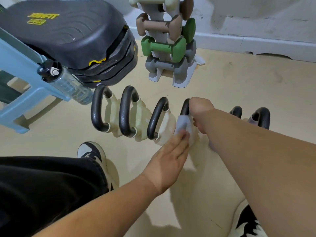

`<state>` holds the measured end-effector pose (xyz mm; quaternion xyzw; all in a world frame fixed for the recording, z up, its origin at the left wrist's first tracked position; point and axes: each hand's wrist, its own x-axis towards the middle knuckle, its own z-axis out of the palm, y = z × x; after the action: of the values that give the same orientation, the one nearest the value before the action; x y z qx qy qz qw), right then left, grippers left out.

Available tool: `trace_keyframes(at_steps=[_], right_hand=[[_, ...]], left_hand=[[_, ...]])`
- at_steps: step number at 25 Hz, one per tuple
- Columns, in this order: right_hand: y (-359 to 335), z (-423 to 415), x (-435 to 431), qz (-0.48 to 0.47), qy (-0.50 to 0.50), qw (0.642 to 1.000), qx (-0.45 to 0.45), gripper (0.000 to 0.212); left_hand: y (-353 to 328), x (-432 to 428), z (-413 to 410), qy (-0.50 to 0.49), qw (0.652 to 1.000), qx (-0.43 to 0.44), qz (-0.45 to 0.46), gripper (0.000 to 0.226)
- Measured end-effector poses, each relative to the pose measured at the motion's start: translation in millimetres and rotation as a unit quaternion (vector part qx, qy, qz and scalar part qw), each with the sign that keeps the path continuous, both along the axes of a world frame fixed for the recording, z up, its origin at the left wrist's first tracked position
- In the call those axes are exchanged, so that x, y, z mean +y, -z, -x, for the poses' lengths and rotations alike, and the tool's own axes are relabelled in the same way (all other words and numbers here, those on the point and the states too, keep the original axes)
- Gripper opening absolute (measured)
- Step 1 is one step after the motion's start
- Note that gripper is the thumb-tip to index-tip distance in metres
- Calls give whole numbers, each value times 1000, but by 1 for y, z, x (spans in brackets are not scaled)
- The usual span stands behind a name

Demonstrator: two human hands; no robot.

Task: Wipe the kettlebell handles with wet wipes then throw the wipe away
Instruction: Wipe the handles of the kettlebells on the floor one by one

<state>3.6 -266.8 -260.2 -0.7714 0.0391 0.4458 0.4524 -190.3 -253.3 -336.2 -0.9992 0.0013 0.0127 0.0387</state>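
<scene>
Kettlebells (136, 115) line beige floor (239, 93); right hand (201, 113) grips handle (186, 106); left hand (169, 156) pinches wipe (182, 124).

The kettlebells (140, 117) lined up on the floor have cream bodies and glossy black handles (127, 110); the last one on the right looks dusky purple underneath (253, 119). The wet wipe (182, 124) on the fourth handle is a pale bluish white. The floor (239, 86) is a sandy beige, the wall (256, 17) a mottled off-white. On the light grey rack (181, 79) sit dumbbells in cream, taupe brown (159, 25), green (162, 46) and grey. The step platform (68, 35) is charcoal with a wavy ridged pattern and yellow lettering. The stool (18, 65) is light blue; the bottle (71, 86) is clear with a black cap. The shoes (92, 151) are black and white, the trousers (42, 185) black.
</scene>
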Motion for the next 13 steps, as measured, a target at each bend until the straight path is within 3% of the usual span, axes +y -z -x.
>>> trace_keyframes(at_steps=[2,4,5,6,7,9,10,13], right_hand=[[-1,6,-5,5,24,1000,-9,15],[2,8,-14,2,23,1000,10,27],[0,8,-17,-5,14,1000,6,30],[-2,7,-18,-13,10,1000,-3,31],[-6,7,-21,-15,2,1000,-21,32],[-16,3,-22,-4,-23,997,-74,37],[-17,2,-20,-15,-38,996,-76,38],[-31,6,-21,-116,-137,979,93,44]], left_hand=[[-14,8,1,42,994,67,73,57],[-34,12,-3,-63,973,104,195,53],[-43,12,-7,-159,950,71,259,46],[-53,14,-12,-254,909,15,329,39],[-66,15,-18,-337,847,-44,409,33],[-89,20,-34,-435,744,-106,496,27],[-98,22,-42,-450,712,-119,526,25],[-120,20,-61,-447,641,-144,607,19]])
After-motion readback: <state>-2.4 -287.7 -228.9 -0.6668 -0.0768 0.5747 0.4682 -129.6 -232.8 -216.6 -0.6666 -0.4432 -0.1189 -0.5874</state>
